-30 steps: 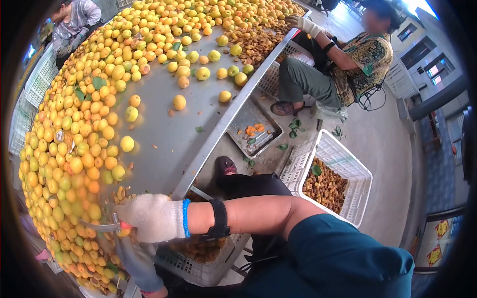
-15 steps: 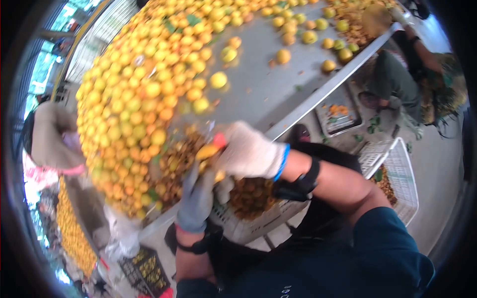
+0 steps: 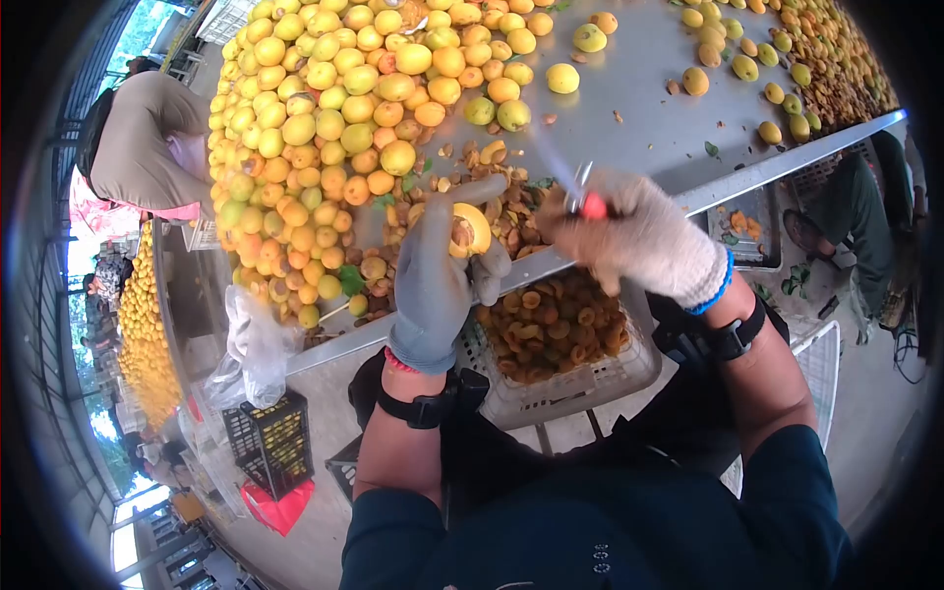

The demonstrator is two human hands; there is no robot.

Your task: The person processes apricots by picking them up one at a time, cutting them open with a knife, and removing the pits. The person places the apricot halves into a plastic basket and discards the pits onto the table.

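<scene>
My left hand (image 3: 433, 280), in a grey glove, holds a cut yellow-orange fruit half (image 3: 469, 231) with the brown pit showing. To its right, my right hand (image 3: 639, 231), in a whitish knit glove, is closed around a knife (image 3: 592, 205) with a red part on its handle; the blade is blurred and points up and left. The two hands are apart. Whole yellow fruits (image 3: 324, 118) are heaped on the metal table (image 3: 629, 147) at the left. Brown pits (image 3: 511, 211) lie behind my hands. Below the table edge, a white basket (image 3: 590, 379) holds cut fruit pieces (image 3: 556, 329).
A seated person (image 3: 147, 147) is at the left, and another person's leg (image 3: 870, 226) shows at the right. A plastic bag (image 3: 251, 344) hangs at the table edge above a black crate (image 3: 270, 442). A metal tray (image 3: 752, 216) lies on the floor at the right.
My hands have separated, the right one moving right with the knife. The fruit in my left hand now shows its opened side and pit. The view has shifted, revealing more of the basket.
</scene>
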